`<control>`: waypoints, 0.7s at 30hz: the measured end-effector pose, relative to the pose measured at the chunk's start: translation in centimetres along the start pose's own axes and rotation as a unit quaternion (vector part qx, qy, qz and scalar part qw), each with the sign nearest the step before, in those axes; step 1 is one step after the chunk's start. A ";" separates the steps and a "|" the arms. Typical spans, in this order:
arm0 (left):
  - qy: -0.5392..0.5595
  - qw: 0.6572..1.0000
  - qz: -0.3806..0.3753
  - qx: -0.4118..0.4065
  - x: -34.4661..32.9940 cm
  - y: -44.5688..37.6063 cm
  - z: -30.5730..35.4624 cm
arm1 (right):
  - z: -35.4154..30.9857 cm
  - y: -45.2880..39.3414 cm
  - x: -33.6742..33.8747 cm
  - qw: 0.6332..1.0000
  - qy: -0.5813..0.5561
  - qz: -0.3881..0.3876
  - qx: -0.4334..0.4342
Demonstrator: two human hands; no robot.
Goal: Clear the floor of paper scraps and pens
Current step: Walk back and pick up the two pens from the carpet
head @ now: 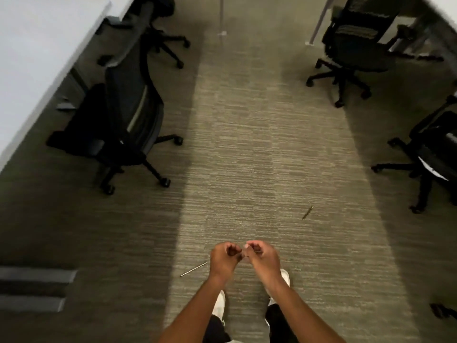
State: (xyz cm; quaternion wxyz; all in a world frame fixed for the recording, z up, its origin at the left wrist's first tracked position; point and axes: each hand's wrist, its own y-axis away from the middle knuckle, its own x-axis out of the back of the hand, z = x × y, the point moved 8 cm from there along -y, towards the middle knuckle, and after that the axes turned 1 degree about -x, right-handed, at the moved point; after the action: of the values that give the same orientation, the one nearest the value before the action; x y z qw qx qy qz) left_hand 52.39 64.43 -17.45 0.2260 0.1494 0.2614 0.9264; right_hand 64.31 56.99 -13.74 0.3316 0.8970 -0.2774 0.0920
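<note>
My left hand [223, 259] and my right hand [263, 258] are held together low in front of me, fingers curled and fingertips nearly touching. Something small and pale shows between them, too small to identify. A thin silvery pen [194, 269] slants down-left from my left hand; whether it is held or lying on the carpet is unclear. A second, brownish pen [307, 212] lies on the light carpet strip [247, 144], ahead and to the right of my hands. No paper scraps show on the floor.
Black office chairs stand on both sides: one at the left [123, 125], one far left back [158, 28], one at the back right [353, 50], one at the right edge [430, 154]. A white desk [37, 45] runs along the left. My white shoes [220, 305] are below my hands.
</note>
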 end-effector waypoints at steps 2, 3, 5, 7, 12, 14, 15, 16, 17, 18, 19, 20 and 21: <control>-0.022 0.999 0.036 0.002 0.9 -1.3 -0.9 | 0.1 -1.6 -0.8 0.999 0.004 -0.035 0.003; -0.037 0.998 0.057 0.007 1.3 -2.0 -2.0 | 0.5 -2.6 -1.3 0.999 0.010 -0.053 0.001; -0.068 0.994 0.081 0.025 1.9 -2.9 -4.0 | 1.6 -4.5 -2.1 0.996 0.027 -0.086 -0.001; -0.065 0.988 0.129 0.045 2.4 -3.6 -6.4 | 3.4 -6.9 -3.0 0.992 0.045 -0.122 0.001; -0.112 0.961 0.229 0.109 2.6 -5.3 -15.6 | 9.6 -13.0 -5.8 0.978 0.084 -0.190 -0.008; -0.146 0.944 0.256 0.146 2.6 -6.7 -20.7 | 12.4 -15.8 -6.6 0.977 0.084 -0.193 -0.018; -0.165 0.937 0.260 0.162 2.7 -7.4 -22.8 | 13.7 -17.0 -7.0 0.977 0.083 -0.197 -0.022; -0.178 0.929 0.269 0.180 2.7 -8.4 -25.3 | 15.5 -18.4 -7.7 0.975 0.085 -0.203 -0.028; -0.192 0.922 0.277 0.190 2.8 -9.4 -27.7 | 17.2 -19.8 -8.4 0.974 0.088 -0.207 -0.033; -0.200 0.920 0.276 0.196 2.8 -10.6 -30.2 | 19.3 -21.3 -9.2 0.973 0.087 -0.212 -0.037; -0.208 0.919 0.275 0.191 2.9 -12.0 -32.4 | 21.3 -22.9 -10.0 0.972 0.086 -0.214 -0.043; -0.216 0.919 0.274 0.184 3.2 -13.3 -34.0 | 22.8 -24.3 -10.8 0.971 0.089 -0.216 -0.047; -0.227 0.918 0.272 0.179 3.2 -14.9 -36.2 | 24.7 -25.8 -11.7 0.970 0.095 -0.218 -0.051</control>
State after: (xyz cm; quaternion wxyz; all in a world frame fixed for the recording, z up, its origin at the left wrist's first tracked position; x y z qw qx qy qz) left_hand 40.41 62.27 -54.77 -0.0121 0.4589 0.3139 0.8311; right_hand 68.58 62.31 -50.68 0.4137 0.9049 -0.0466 0.0884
